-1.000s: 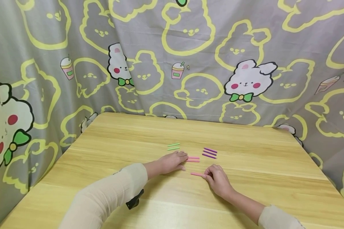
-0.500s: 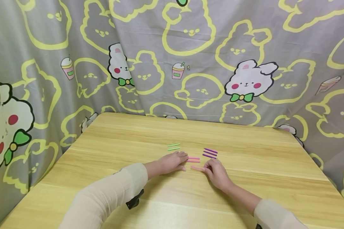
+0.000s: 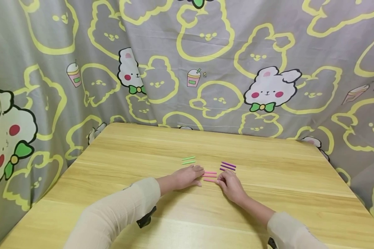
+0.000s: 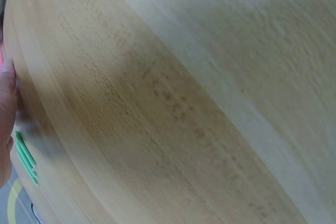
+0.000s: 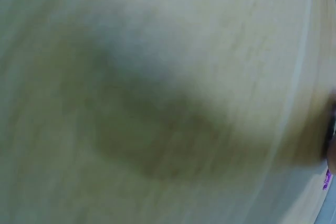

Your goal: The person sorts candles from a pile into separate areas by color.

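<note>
In the head view, my right hand [image 3: 231, 186] pinches the right end of a thin pink stick [image 3: 210, 180]. That stick lies just nearer to me than two other pink sticks [image 3: 210, 176], roughly parallel to them. Low on the table, my left hand [image 3: 188, 175] has its fingers extended over the left ends of that pair, hiding those ends. Part of the left hand [image 4: 5, 119] shows at the left edge of its wrist view. Only a fingertip of the right hand [image 5: 332, 158] appears in the right wrist view, at the edge.
Two thin green sticks [image 3: 188, 162] lie beyond my left hand. Purple sticks [image 3: 228, 165] form a row beyond my right hand, which partly covers the nearest. The wooden table [image 3: 187, 221] meets a patterned curtain [image 3: 162, 41] at its back and sides.
My right hand has moved away from me and to the left, bringing its pink stick up alongside the other two. The left hand has stayed where it was.
</note>
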Motion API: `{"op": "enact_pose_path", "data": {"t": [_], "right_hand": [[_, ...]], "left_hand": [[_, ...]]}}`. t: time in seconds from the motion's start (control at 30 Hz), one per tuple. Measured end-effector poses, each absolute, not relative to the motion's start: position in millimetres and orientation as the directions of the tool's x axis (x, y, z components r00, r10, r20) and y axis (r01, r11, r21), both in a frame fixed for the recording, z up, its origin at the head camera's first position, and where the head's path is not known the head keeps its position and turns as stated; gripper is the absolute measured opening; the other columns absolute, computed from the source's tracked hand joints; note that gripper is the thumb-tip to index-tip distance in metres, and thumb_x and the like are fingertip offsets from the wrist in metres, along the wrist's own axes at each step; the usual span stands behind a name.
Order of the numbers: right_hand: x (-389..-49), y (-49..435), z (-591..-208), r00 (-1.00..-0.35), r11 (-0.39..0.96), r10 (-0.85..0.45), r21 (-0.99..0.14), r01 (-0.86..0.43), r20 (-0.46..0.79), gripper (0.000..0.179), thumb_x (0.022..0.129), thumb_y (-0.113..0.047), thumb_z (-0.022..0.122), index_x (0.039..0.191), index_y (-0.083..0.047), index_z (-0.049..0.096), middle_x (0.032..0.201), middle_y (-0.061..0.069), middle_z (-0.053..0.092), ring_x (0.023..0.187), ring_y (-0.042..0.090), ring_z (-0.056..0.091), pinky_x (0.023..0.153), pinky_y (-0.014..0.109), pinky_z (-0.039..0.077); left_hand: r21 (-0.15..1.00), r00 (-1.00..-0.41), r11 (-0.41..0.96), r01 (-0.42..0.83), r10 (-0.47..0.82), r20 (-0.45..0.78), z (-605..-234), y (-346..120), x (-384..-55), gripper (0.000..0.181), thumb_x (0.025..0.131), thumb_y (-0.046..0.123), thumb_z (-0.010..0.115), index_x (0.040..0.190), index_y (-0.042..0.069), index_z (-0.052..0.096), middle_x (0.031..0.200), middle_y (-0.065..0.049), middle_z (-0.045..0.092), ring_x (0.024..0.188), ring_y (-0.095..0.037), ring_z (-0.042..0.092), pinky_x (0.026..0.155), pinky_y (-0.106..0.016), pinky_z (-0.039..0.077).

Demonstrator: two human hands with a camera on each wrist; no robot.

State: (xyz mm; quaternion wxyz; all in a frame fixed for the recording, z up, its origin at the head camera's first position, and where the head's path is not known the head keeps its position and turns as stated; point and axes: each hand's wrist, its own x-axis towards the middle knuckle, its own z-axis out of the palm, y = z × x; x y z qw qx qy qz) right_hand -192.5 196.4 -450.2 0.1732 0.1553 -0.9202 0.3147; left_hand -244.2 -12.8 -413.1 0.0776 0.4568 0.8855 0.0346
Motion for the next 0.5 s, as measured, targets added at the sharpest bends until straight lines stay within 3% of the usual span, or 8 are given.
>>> {"op": "enact_pose_path", "data": {"t": [0.33,0.5], "right_hand": [[-197.9,195.9,-457.4,-0.831,0.76,-0.21,-0.448,-0.47,0.516,0.018,0.074,-0.006,0.074,0.07,-0.01,0.057,0.071,-0.004,0.052,0.071,0.007,0.043,0.064,0.026,0.039],[-198.2,195.7,-457.5,-0.835,0.753,-0.214,-0.458,-0.472,0.507,0.018,0.075,-0.006,0.074,0.071,-0.009,0.057,0.072,-0.004,0.052,0.071,0.007,0.043,0.063,0.025,0.039]], "left_hand": [[0.121,-0.573,0.582,0.804,0.813,-0.101,-412.4,-12.8,-243.3,0.057,0.093,0.037,0.049,0.137,0.003,0.042,0.144,-0.012,0.041,0.137,-0.024,0.033,0.114,-0.039,0.026],[0.133,-0.575,0.584,0.801,0.812,-0.101,-413.0,-12.7,-242.8,0.057,0.093,0.037,0.049,0.138,0.003,0.041,0.145,-0.012,0.04,0.137,-0.025,0.033,0.114,-0.039,0.026]]}}
